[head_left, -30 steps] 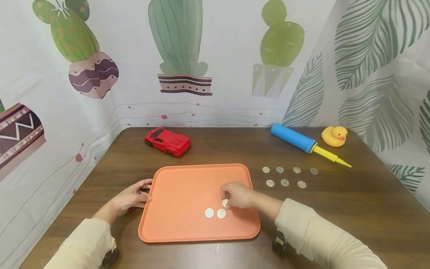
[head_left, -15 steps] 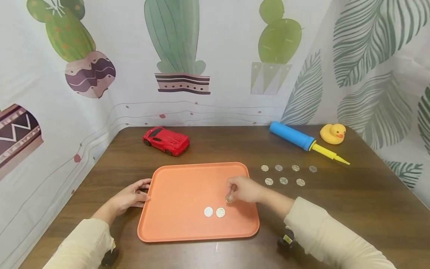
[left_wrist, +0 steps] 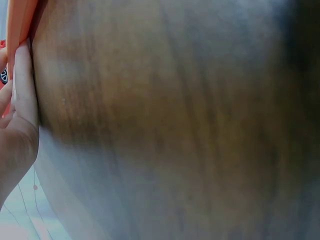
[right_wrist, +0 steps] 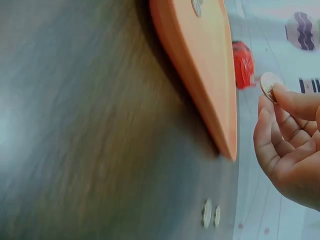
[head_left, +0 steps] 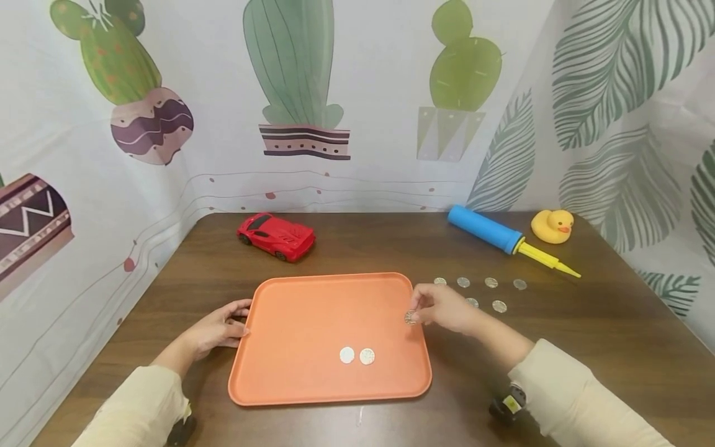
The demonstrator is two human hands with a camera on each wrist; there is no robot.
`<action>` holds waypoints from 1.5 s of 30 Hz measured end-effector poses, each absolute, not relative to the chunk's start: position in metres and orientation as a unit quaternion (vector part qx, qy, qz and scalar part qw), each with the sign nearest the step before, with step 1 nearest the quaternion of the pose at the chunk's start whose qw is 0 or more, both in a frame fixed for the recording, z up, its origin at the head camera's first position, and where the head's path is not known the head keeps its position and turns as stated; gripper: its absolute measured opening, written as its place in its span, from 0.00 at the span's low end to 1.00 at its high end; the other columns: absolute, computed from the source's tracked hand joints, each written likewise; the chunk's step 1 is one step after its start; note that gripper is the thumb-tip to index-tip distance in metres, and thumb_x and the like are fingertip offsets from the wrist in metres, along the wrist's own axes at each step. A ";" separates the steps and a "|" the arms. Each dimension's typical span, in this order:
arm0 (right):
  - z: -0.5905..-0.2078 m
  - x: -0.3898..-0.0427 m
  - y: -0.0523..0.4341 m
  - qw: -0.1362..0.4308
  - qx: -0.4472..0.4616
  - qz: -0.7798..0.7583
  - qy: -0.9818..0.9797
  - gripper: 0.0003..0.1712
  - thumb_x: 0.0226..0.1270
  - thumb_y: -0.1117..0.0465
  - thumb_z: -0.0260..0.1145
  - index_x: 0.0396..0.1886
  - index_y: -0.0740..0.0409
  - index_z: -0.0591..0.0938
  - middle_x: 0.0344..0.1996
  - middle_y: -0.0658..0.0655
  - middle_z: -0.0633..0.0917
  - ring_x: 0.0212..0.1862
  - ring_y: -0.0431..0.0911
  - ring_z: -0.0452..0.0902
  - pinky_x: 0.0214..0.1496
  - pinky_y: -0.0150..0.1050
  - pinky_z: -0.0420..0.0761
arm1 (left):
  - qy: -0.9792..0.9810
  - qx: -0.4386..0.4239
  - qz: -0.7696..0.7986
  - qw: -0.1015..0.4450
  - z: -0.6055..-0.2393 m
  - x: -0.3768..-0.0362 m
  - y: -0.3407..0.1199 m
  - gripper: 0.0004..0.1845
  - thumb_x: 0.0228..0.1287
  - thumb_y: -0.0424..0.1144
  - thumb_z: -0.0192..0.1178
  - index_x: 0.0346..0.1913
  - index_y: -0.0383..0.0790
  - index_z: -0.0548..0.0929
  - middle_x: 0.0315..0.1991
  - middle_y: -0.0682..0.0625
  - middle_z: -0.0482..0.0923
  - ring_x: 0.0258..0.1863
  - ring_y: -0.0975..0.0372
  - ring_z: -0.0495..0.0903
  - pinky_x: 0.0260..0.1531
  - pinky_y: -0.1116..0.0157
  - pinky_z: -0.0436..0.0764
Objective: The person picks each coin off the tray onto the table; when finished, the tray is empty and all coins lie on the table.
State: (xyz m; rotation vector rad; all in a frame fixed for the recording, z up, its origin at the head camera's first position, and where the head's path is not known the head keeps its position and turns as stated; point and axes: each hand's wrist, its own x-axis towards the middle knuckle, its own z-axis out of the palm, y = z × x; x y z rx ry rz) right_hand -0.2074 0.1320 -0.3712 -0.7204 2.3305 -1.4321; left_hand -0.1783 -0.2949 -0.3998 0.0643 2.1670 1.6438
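Note:
My right hand (head_left: 444, 308) pinches a coin (head_left: 410, 317) between thumb and fingertips over the right rim of the orange tray (head_left: 307, 310). The right wrist view shows that coin (right_wrist: 269, 86) held up on edge, clear of the tray. Two more coins lie side by side in the tray's lower half, a left coin (head_left: 347, 355) and a right coin (head_left: 367, 356). At the tray's left edge, my left hand (head_left: 215, 329) touches the rim with its thumb and relaxed fingers. The left wrist view has the thumb (left_wrist: 24, 75) stretched out against the tray's side.
Several coins (head_left: 491, 282) lie in two rows on the wooden table (head_left: 558, 347) right of the tray, partly behind my right hand. Farther back are a red toy car (head_left: 277, 236), a blue and yellow hand pump (head_left: 486, 228) and a yellow rubber duck (head_left: 552, 226).
My right hand has lifted the coin from beside the other two in the tray and carried it right and away from me to the right rim. The left hand stays put.

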 end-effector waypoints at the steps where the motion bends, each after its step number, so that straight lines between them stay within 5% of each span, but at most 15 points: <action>1: -0.371 -0.207 0.137 0.154 -0.246 -0.504 0.813 0.07 0.46 0.74 0.62 0.25 0.65 0.72 0.22 0.56 0.76 0.26 0.46 0.71 0.27 0.39 0.74 | 0.778 0.023 0.591 0.210 -0.400 -0.178 -0.295 0.37 0.51 0.25 0.53 0.62 0.26 0.47 0.53 0.33 0.54 0.36 0.59 0.70 0.35 0.58 0.76; 33: -0.370 -0.216 0.271 0.071 -0.091 -0.494 0.861 0.09 0.53 0.71 0.59 0.31 0.74 0.69 0.25 0.55 0.75 0.27 0.43 0.74 0.32 0.37 0.77 | 0.772 0.022 0.598 0.215 -0.400 -0.181 -0.296 0.37 0.51 0.25 0.53 0.62 0.26 0.47 0.52 0.33 0.54 0.38 0.57 0.71 0.37 0.56 0.75; 35: -0.373 -0.216 0.276 0.068 -0.085 -0.490 0.865 0.10 0.54 0.70 0.60 0.30 0.75 0.69 0.29 0.64 0.76 0.28 0.41 0.74 0.32 0.36 0.76 | 0.771 0.023 0.599 0.216 -0.400 -0.182 -0.296 0.37 0.51 0.25 0.53 0.62 0.25 0.46 0.52 0.33 0.54 0.39 0.57 0.71 0.37 0.56 0.75; 38: -0.377 -0.217 0.285 0.062 -0.076 -0.482 0.870 0.11 0.54 0.69 0.59 0.30 0.75 0.69 0.30 0.65 0.76 0.27 0.39 0.74 0.31 0.35 0.76 | 0.768 0.022 0.601 0.219 -0.401 -0.183 -0.297 0.37 0.51 0.25 0.53 0.62 0.25 0.46 0.52 0.33 0.54 0.39 0.57 0.72 0.37 0.55 0.75; 45: -0.386 -0.217 0.303 0.064 -0.055 -0.456 0.886 0.12 0.56 0.70 0.57 0.33 0.78 0.68 0.24 0.54 0.77 0.26 0.38 0.72 0.29 0.33 0.76 | 0.770 0.017 0.599 0.219 -0.400 -0.181 -0.297 0.37 0.51 0.24 0.53 0.62 0.25 0.46 0.52 0.33 0.55 0.38 0.57 0.72 0.37 0.55 0.75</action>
